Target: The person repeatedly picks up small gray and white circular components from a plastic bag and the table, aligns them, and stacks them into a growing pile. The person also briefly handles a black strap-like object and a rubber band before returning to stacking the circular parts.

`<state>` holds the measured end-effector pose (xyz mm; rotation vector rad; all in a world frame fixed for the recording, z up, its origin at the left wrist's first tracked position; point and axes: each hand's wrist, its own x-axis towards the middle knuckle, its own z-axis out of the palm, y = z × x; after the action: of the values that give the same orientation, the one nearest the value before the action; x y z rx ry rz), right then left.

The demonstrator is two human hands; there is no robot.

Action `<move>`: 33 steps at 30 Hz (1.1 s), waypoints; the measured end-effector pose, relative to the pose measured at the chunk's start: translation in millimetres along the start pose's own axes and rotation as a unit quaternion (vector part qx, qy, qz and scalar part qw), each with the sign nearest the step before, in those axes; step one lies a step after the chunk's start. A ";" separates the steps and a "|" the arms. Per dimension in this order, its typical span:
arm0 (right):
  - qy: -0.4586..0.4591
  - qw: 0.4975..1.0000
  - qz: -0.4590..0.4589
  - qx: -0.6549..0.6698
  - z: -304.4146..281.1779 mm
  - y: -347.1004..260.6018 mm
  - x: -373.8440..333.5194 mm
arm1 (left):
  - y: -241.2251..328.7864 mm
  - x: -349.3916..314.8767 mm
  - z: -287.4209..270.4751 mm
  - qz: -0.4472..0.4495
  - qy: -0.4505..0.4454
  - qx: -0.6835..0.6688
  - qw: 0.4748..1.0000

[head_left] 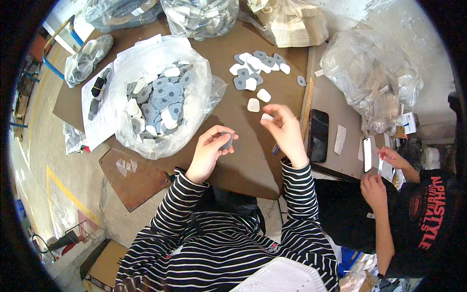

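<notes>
My left hand (205,152) is closed on a small grey rounded pad (225,140), pinched between thumb and fingers. To its right, my right hand (286,130) hovers above the brown table, with a white rounded piece (266,117) between thumb and fingertips. Just beyond it lie two loose white pieces, one nearer (253,105) and one farther (263,95). Farther off is a loose pile of grey and white pads (255,68), the grey ones marked with a dark centre spot. Left of my hands, an open clear plastic bag (197,126) holds many similar pads.
Filled plastic bags stand along the back (199,19) and right (372,73). A black phone (318,136) lies right of my right hand. Papers (99,112) lie under the open bag. At right, a co-worker's hands (374,190) hold a white strip near a white-screened phone (367,155).
</notes>
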<state>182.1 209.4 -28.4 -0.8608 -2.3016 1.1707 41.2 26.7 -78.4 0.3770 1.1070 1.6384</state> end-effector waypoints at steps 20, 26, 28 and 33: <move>-0.145 0.972 -0.029 -0.184 14.3 18.4 68.3 | 17.5 -12.0 8.4 -0.091 0.027 -0.039 0.995; -0.281 0.958 -0.037 -0.041 15.9 -20.8 39.8 | 12.6 -12.6 15.6 -0.081 0.035 -0.143 0.986; -0.336 0.938 -0.084 0.001 21.2 -33.8 23.2 | 14.7 -11.3 17.8 -0.079 0.024 -0.148 0.986; -0.254 0.965 -0.051 0.048 19.2 -44.5 37.2 | 19.8 -17.7 17.6 -0.033 -0.005 -0.143 0.989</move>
<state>128.6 203.8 0.6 -0.4322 -2.6131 1.5855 48.7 19.5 -48.3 0.1595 0.8502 1.7049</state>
